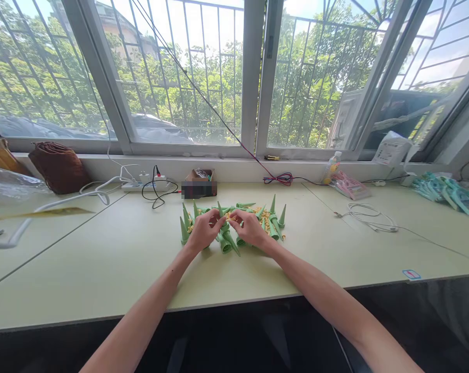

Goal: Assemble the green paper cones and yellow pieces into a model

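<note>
My left hand point(207, 229) is closed, fingertips pinched around a green plastic cone point(220, 209) whose pointed tip shows above the fingers. Close beside it, my right hand point(250, 228) is closed too, thumb and forefinger pinched at a tiny yellowish piece that is mostly hidden. Both hands meet over a spread of green cones, some upright like the cone point(282, 216) at the right, others lying down like the cone point(226, 245) in front. Small yellow pieces point(266, 220) lie scattered among them.
A small box point(200, 185) stands behind the cones. Cables and a power strip point(146, 185) lie at back left, near a brown bundle point(57, 167). To the right are a bottle point(331, 167), a pink packet point(349, 185), a coiled white cable point(372, 217) and bagged green items point(448, 192).
</note>
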Demonstrator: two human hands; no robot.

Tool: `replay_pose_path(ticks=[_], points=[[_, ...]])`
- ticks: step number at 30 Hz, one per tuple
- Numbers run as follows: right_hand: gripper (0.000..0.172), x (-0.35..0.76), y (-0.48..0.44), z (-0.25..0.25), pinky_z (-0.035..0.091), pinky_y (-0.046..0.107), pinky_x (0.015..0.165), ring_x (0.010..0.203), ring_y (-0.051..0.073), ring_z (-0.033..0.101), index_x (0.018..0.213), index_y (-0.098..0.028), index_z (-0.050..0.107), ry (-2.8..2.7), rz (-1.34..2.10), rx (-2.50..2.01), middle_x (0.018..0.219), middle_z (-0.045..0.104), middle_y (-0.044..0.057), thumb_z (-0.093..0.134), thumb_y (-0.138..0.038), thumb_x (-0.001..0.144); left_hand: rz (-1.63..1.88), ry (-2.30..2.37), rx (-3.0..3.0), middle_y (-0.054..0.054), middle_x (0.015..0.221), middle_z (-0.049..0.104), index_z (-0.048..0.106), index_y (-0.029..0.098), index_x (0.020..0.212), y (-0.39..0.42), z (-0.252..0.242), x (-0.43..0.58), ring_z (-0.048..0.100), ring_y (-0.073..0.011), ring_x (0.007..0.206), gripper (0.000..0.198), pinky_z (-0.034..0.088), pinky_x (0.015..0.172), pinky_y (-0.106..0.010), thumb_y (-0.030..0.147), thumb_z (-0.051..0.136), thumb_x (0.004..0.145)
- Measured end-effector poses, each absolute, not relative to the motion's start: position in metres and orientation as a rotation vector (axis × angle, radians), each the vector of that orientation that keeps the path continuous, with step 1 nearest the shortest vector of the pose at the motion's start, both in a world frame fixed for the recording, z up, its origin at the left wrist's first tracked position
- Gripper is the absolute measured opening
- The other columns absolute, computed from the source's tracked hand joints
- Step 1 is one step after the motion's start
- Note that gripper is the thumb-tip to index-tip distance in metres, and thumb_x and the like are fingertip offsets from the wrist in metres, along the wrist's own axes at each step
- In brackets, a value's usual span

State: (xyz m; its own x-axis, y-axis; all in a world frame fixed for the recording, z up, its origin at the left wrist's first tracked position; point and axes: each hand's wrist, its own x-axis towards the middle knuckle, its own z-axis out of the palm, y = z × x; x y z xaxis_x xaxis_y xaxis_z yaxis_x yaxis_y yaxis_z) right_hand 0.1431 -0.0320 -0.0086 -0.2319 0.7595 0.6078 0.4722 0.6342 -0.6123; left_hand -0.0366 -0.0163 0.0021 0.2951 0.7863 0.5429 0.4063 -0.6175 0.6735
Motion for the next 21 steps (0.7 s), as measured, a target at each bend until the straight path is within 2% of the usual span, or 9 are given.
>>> replay_pose_path(ticks=[8,16,21], points=[[0.012,0.1429,-0.0308,-0.0103,0.045,0.025,0.067,0.069,0.013,0.060,0.097,-0.018,0.062,-1.908,0.392,-0.996,0.077,0.066,0.002,0.055,-0.021,0.089,1.269,1.078,2.213,0.001,0.065,0.053,0.049,0.019,0.074,-0.0169,0.0027,-0.0362,0.053,-0.0111,0.054,0.027,0.048,0.050,-0.023,0.042,0.056,0.086],[0.019,0.1429,-0.0322,-0.0083,0.048,0.024,0.067,0.073,0.013,0.061,0.102,-0.016,0.062,-1.962,0.430,-0.937,0.095,0.068,0.006,0.062,-0.018,0.084,1.290,1.093,2.165,0.001,0.065,0.054,0.050,0.019,0.076,-0.0127,-0.0011,-0.0386,0.054,-0.0117,0.055,0.025,0.047,0.051,-0.023,0.040,0.059,0.084],[0.018,0.1425,-0.0300,-0.0107,0.048,0.025,0.067,0.078,0.014,0.062,0.104,-0.017,0.062,-1.965,0.460,-0.923,0.097,0.068,0.006,0.061,-0.018,0.086,1.296,1.113,2.144,0.000,0.067,0.056,0.051,0.019,0.075,-0.0135,-0.0002,-0.0387,0.056,-0.0120,0.057,0.024,0.047,0.052,-0.023,0.040,0.059,0.084]])
